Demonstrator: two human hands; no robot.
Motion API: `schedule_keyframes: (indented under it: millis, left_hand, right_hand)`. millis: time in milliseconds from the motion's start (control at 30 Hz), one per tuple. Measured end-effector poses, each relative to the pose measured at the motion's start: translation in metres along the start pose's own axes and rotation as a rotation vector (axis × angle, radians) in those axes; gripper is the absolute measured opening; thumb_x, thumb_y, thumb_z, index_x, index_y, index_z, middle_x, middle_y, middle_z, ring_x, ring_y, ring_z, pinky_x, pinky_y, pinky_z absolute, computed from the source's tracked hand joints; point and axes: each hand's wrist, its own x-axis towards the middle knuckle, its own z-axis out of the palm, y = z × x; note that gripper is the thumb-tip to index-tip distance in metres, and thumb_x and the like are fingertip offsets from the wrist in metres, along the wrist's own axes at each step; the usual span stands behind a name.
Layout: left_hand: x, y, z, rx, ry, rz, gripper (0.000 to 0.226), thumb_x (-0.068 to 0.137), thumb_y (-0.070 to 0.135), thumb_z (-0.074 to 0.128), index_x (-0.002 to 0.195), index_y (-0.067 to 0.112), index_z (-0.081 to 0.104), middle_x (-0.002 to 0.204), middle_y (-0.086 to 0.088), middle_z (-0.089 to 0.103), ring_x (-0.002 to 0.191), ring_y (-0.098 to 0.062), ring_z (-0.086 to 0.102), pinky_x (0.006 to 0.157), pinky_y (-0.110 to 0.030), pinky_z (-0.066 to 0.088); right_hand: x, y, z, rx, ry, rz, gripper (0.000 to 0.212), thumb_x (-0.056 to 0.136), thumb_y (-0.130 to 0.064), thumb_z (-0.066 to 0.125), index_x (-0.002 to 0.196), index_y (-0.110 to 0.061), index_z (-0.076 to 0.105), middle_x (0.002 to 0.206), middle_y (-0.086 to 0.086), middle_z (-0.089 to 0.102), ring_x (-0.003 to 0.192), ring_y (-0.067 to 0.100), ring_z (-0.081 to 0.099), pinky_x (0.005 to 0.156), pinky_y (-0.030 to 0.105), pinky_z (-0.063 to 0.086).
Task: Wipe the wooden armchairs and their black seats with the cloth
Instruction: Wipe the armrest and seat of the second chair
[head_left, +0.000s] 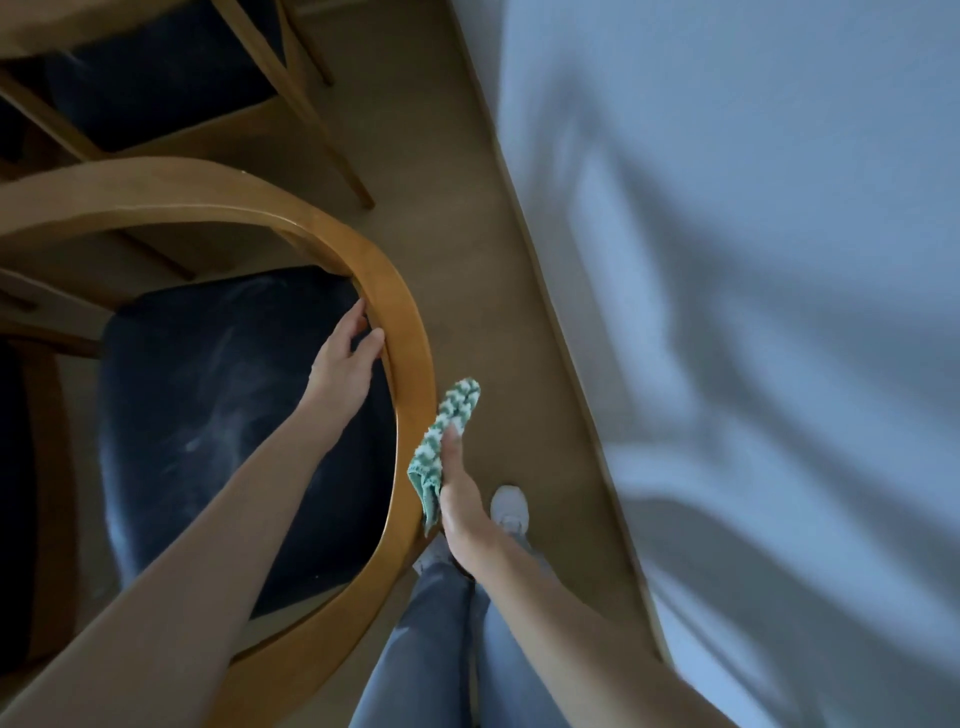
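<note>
Pressing, with the flat, straight-fingered right hand (460, 493), a green-and-white checked cloth (445, 436) against the outside of the curved light-wood armchair rail (410, 312). Steadying the inner edge with the relaxed left hand (345, 358), above the dusty black padded seat (218, 415). Probably limp, light: best kept flat under the palm.

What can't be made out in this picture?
Head view only:
- Far armchair: cut off by the top edge and blurred by motion.
- Near armchair's legs: hidden beneath its black seat and curved wooden rail.
- Part of that seat: covered by the left forearm.
- Rail's outer face behind the green-and-white cloth: hidden by the cloth.
- Wall on the right: smeared, no detail readable.
</note>
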Motion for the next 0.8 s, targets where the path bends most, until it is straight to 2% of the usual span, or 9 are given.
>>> schedule_keyframes:
  millis: [67, 133, 233, 333, 400, 500, 633, 733, 800]
  left_hand:
    - [-0.007, -0.001, 0.000, 0.003, -0.030, 0.017, 0.050, 0.100, 0.025, 0.040, 0.148, 0.027, 0.027, 0.140, 0.003, 0.048, 0.125, -0.017, 0.048, 0.108, -0.040, 0.038]
    - [-0.014, -0.001, 0.001, -0.001, -0.059, 0.027, 0.051, 0.101, 0.022, 0.040, 0.149, 0.026, 0.024, 0.143, 0.002, 0.045, 0.126, -0.017, 0.047, 0.105, -0.034, 0.039]
    - [-0.024, -0.006, 0.000, 0.031, -0.104, 0.042, 0.055, 0.099, 0.027, 0.043, 0.149, 0.030, 0.021, 0.146, 0.002, 0.041, 0.130, -0.019, 0.043, 0.109, -0.042, 0.036]
    - [-0.036, -0.011, -0.001, 0.055, -0.137, 0.042, 0.058, 0.098, 0.027, 0.046, 0.149, 0.031, 0.019, 0.147, 0.002, 0.039, 0.132, -0.019, 0.041, 0.110, -0.046, 0.034]
    - [-0.045, -0.014, 0.000, 0.055, -0.162, 0.052, 0.059, 0.098, 0.025, 0.046, 0.149, 0.029, 0.018, 0.146, 0.002, 0.039, 0.133, -0.018, 0.039, 0.110, -0.045, 0.034]
    - [-0.054, -0.019, 0.002, 0.062, -0.183, 0.066, 0.060, 0.098, 0.024, 0.047, 0.149, 0.030, 0.016, 0.146, 0.003, 0.038, 0.133, -0.016, 0.037, 0.110, -0.045, 0.034]
    - [-0.063, -0.023, 0.002, 0.050, -0.190, 0.065, 0.061, 0.098, 0.024, 0.047, 0.149, 0.033, 0.016, 0.145, 0.005, 0.038, 0.132, -0.014, 0.038, 0.110, -0.044, 0.035]
    - [-0.070, -0.021, 0.000, 0.021, -0.202, 0.066, 0.059, 0.098, 0.020, 0.046, 0.149, 0.030, 0.018, 0.145, 0.004, 0.039, 0.131, -0.014, 0.040, 0.109, -0.042, 0.036]
    - [-0.071, -0.019, -0.002, 0.019, -0.212, 0.064, 0.056, 0.099, 0.019, 0.045, 0.149, 0.027, 0.020, 0.143, 0.002, 0.041, 0.130, -0.015, 0.041, 0.109, -0.039, 0.036]
  right_hand:
    - [-0.010, 0.014, 0.006, -0.029, 0.035, -0.034, 0.093, 0.074, -0.076, 0.030, 0.150, -0.025, 0.015, 0.148, 0.000, 0.037, 0.135, 0.016, 0.036, 0.115, 0.034, 0.024]
    - [-0.019, 0.026, 0.010, -0.071, 0.054, -0.049, 0.083, 0.083, -0.069, 0.030, 0.151, -0.026, 0.005, 0.152, -0.002, 0.028, 0.139, 0.016, 0.028, 0.116, 0.031, 0.018]
    - [-0.032, 0.044, 0.017, -0.066, 0.055, -0.066, 0.068, 0.096, -0.048, 0.027, 0.150, -0.020, -0.006, 0.157, -0.003, 0.011, 0.144, 0.015, 0.014, 0.112, 0.025, 0.014]
    - [-0.043, 0.071, 0.025, -0.063, 0.073, -0.062, 0.067, 0.098, -0.043, 0.028, 0.149, -0.020, -0.008, 0.147, -0.013, 0.014, 0.143, 0.014, 0.017, 0.109, 0.019, 0.015]
    - [-0.049, 0.097, 0.035, -0.089, 0.106, -0.023, 0.073, 0.095, -0.051, 0.033, 0.149, -0.019, -0.004, 0.149, -0.011, 0.019, 0.141, 0.014, 0.021, 0.109, 0.021, 0.018]
    - [-0.060, 0.122, 0.046, -0.105, 0.134, -0.015, 0.103, 0.073, -0.079, 0.041, 0.149, -0.022, 0.001, 0.150, -0.008, 0.023, 0.139, 0.011, 0.025, 0.112, 0.023, 0.021]
    - [-0.057, 0.117, 0.041, -0.071, 0.136, -0.060, 0.059, 0.100, -0.038, 0.029, 0.149, -0.024, -0.001, 0.154, -0.006, 0.018, 0.142, 0.014, 0.021, 0.114, 0.025, 0.018]
    - [-0.051, 0.092, 0.035, -0.007, 0.173, -0.099, 0.067, 0.093, -0.059, 0.028, 0.149, -0.027, 0.011, 0.151, -0.008, 0.026, 0.138, 0.016, 0.030, 0.114, 0.031, 0.023]
    - [-0.048, 0.070, 0.029, 0.067, 0.176, -0.086, 0.077, 0.084, -0.069, 0.028, 0.144, -0.021, 0.029, 0.144, 0.000, 0.042, 0.125, 0.015, 0.047, 0.106, 0.031, 0.037]
